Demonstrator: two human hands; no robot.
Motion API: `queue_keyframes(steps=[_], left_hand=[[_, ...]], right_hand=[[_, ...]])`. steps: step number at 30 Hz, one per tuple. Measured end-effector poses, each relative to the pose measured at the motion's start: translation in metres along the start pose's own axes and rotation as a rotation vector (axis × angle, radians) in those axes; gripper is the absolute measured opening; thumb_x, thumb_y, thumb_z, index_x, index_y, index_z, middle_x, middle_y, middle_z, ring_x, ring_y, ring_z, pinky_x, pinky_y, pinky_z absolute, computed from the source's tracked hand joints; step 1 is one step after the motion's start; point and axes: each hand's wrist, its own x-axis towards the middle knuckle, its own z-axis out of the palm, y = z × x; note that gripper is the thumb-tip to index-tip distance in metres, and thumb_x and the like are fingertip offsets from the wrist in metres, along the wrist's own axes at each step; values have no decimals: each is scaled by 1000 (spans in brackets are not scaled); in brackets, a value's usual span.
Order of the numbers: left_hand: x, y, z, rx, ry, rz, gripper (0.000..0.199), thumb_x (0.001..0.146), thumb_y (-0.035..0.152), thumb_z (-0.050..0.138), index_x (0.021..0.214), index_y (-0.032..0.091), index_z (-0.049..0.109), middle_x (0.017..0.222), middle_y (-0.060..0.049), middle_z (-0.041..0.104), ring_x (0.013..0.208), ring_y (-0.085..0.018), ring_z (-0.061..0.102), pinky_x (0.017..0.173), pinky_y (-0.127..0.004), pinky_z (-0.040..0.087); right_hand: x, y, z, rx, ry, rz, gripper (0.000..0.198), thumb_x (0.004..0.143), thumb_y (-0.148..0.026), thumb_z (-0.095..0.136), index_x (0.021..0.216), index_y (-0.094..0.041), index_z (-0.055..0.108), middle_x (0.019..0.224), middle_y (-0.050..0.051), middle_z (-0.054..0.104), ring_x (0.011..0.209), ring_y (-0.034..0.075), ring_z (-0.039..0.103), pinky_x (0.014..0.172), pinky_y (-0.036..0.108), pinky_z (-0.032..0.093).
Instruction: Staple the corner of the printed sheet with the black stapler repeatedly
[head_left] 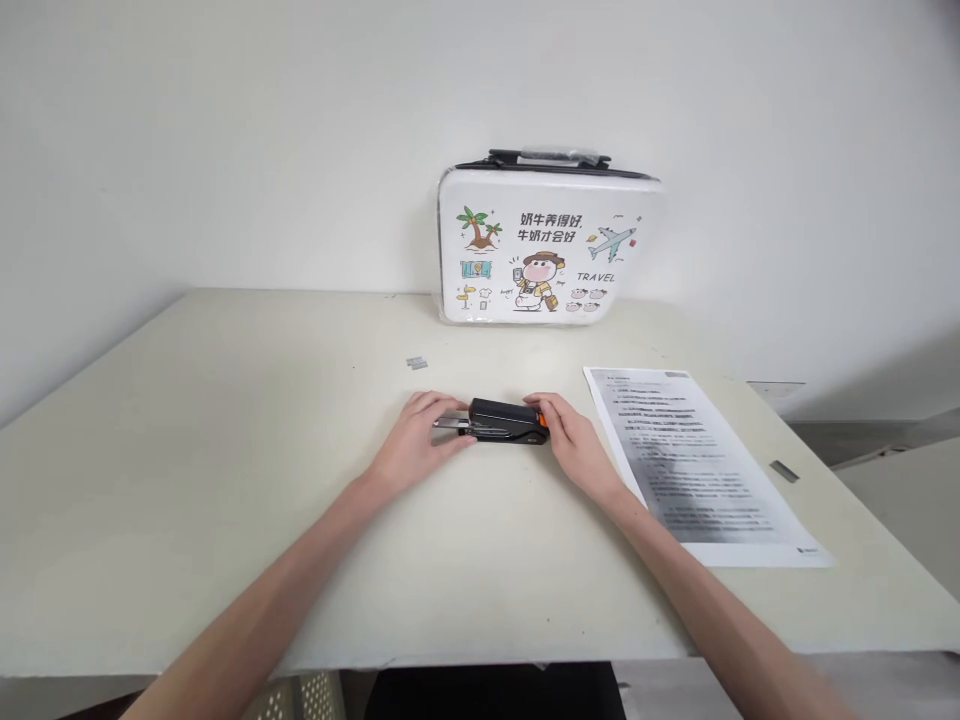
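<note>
A black stapler (506, 422) with an orange part at its right end lies on its side between my hands, over the middle of the table. From its left end a metal staple tray (448, 424) sticks out. The thumb and fingers of my left hand (417, 440) close around this tray end, the thumb touching the stapler's body. At the other end, my right hand (571, 440) grips the stapler beside the orange part (542, 421). Small grey staple strips (416, 362) lie on the table beyond my left hand.
A printed sheet of paper (697, 470) lies right of my right hand. Another staple strip (784, 470) rests beyond its right edge. A white case (551, 245) with cartoon pictures stands against the wall at the back of the pale table (187, 480).
</note>
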Motion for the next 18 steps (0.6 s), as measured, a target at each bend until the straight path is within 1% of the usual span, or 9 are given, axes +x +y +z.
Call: queue_keyframes(steps=[4,6,7,9,11,13,15,17,18], left_hand=[[0,-3,-21,-14,-80,-57,69,77,52,88,137,29,63,142,-7,65,138,-33,50,117,-51,43],[-1,-4,-29,-74,-85,-123,78,78,50,88,146,30,56,148,-8,61,142,-33,48,120,-51,39],[-1,-4,-30,-126,-77,-158,77,81,50,85,149,30,54,149,-9,60,142,-33,49,121,-51,38],[-2,-3,-30,-275,-50,-231,69,88,51,78,149,29,54,148,-10,61,141,-32,52,120,-50,38],[-1,-2,-27,-453,-15,-314,59,95,56,71,145,27,58,147,-12,63,141,-31,54,120,-49,38],[1,0,-24,-659,56,-403,55,99,60,64,140,24,63,146,-14,64,141,-32,56,121,-47,38],[3,3,-22,-887,137,-486,54,103,61,59,134,19,66,143,-17,66,137,-31,60,121,-46,39],[5,8,-20,-1118,179,-566,53,106,59,53,129,13,67,139,-21,68,131,-31,65,120,-45,42],[6,10,-20,-1223,176,-617,53,108,57,50,127,10,67,136,-22,69,128,-30,67,118,-44,44]], right_hand=[[-2,-2,-2,-48,26,-34,42,110,-52,36,119,-26,68,118,9,76,111,27,69,102,46,52],[-3,-3,-3,-101,-7,-100,37,108,-52,45,119,-26,68,119,10,75,113,29,67,101,47,53],[-3,-2,-4,-128,-27,-139,34,105,-52,53,120,-26,68,119,10,75,114,30,67,101,47,53],[-4,-2,-3,-177,-45,-196,32,98,-49,67,120,-26,68,117,10,74,112,32,66,98,49,55],[-5,-2,-2,-201,-35,-214,29,95,-44,72,118,-26,68,111,9,75,103,31,68,91,49,57],[-6,-5,0,-207,-7,-226,23,95,-39,72,113,-26,67,104,7,75,93,29,69,83,46,59],[-9,-9,1,-207,37,-265,18,96,-35,71,111,-27,67,102,6,75,90,27,69,78,43,59],[-12,-14,1,-208,97,-350,15,97,-27,68,113,-28,66,107,7,75,95,27,70,79,43,60],[-13,-15,1,-207,127,-408,18,97,-21,66,114,-28,66,111,7,74,99,28,70,81,43,60]])
